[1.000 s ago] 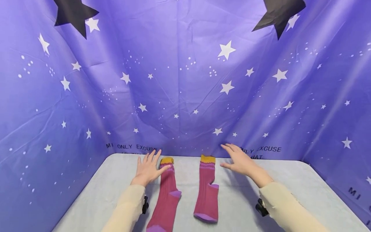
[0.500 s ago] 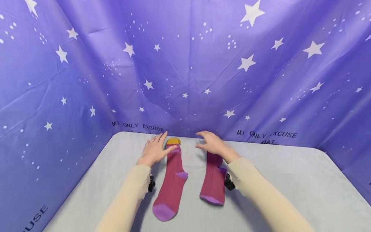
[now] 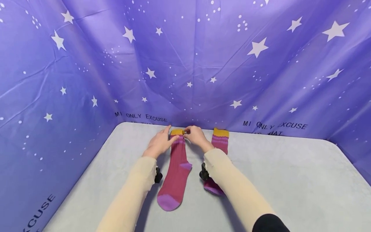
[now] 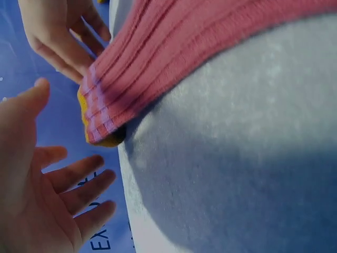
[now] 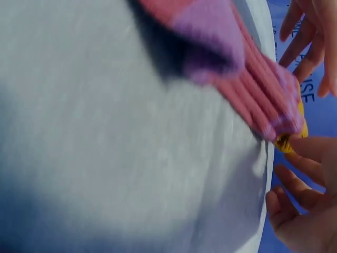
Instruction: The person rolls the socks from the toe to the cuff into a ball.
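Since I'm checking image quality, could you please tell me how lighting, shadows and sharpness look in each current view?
Head view: bright and fairly crisp, with soft shadows beside the sleeves on the table; left wrist view: dimmer and bluish, a broad shadow across the table, though the sock shows clear ribs; right wrist view: also dim, the sock's purple heel blurred.

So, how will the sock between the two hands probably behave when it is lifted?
That sock is probably floppy, since its knit folds softly at the purple heel. It should be light, as it looks like thin fabric with nothing bulging inside. Its ribbed surface probably will not be very slippery.
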Motion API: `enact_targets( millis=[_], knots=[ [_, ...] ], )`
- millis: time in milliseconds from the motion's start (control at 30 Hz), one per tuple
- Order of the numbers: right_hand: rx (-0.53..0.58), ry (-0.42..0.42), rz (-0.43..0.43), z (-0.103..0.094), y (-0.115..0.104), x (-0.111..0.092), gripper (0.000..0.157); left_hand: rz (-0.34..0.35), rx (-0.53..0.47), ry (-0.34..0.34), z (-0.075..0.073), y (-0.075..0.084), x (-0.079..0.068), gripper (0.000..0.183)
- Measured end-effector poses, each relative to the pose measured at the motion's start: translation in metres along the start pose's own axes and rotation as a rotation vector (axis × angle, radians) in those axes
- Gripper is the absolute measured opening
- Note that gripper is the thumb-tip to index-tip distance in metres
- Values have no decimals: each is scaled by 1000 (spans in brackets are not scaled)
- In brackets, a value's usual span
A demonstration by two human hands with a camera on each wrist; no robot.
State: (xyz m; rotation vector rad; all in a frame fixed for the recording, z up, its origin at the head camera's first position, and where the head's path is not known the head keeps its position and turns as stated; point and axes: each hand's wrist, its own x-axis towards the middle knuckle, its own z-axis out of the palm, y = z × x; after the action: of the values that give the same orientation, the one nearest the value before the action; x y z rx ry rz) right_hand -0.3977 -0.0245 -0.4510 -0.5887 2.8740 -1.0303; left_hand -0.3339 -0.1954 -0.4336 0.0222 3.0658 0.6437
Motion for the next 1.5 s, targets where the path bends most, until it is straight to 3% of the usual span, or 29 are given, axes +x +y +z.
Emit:
enact_targets(
  millis=[267, 533, 767, 933, 1200, 1367, 1500],
  knots=[
    [75, 32, 65, 2, -7, 2, 8, -36, -63, 5, -1, 8, 3, 67],
    [201, 66, 64, -4, 1, 1, 8, -43, -138, 46, 2, 7, 6, 53],
    [121, 105, 58, -24, 8, -1, 11, -21, -174, 49, 1, 14, 21, 49],
    [64, 70, 47, -39, 13, -1, 14, -20, -151, 13, -1, 16, 33, 48],
    [68, 64, 59, -73, 45, -14, 16, -40, -136, -10, 2, 6, 42, 43],
    [43, 35, 71, -91, 67, -26, 18, -55, -121, 0, -2, 2, 42, 39],
    [34, 28, 113, -103, 83, -36, 19, -32, -75, -39, -5, 5, 40, 37]
  ],
)
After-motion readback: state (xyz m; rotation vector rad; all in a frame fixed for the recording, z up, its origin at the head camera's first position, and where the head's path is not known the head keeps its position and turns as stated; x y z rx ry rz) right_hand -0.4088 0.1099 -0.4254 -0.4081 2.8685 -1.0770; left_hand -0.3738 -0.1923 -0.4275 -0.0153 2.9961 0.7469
